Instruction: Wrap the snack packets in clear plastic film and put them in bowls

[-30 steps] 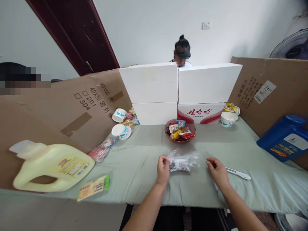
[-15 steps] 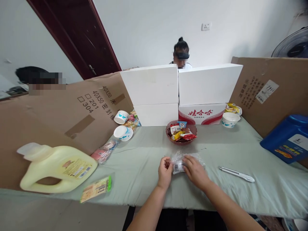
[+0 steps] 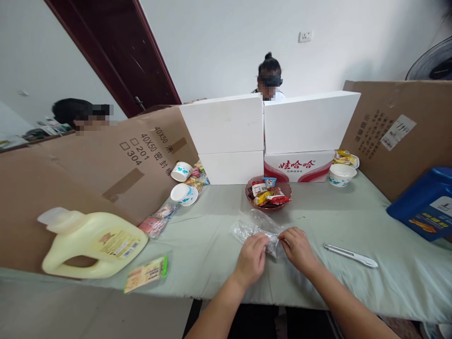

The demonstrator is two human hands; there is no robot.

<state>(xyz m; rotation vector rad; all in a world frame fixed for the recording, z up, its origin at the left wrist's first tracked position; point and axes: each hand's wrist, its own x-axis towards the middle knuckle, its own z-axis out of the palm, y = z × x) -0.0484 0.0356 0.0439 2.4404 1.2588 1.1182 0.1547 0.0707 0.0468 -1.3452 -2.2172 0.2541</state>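
Note:
A clear crinkly plastic bag lies on the green cloth near the front of the table, with something silvery and dark inside that I cannot make out. My left hand rests over its middle, fingers bent and closed on the plastic. At the bag's right end, my right hand pinches the edge between thumb and fingertips. Just beyond the bag stands a pinkish glass bowl filled with several wrapped snacks. To the right of my right hand lies a white utility knife.
White boxes form a wall at the back, with cardboard panels on both sides. A yellow detergent jug, a snack packet and paper cups are at left. A blue bottle and a paper bowl are at right.
My left hand has moved from the bag's left edge onto its middle. My right hand has slid right to its right end. The bag's plastic has shifted and spread to the left.

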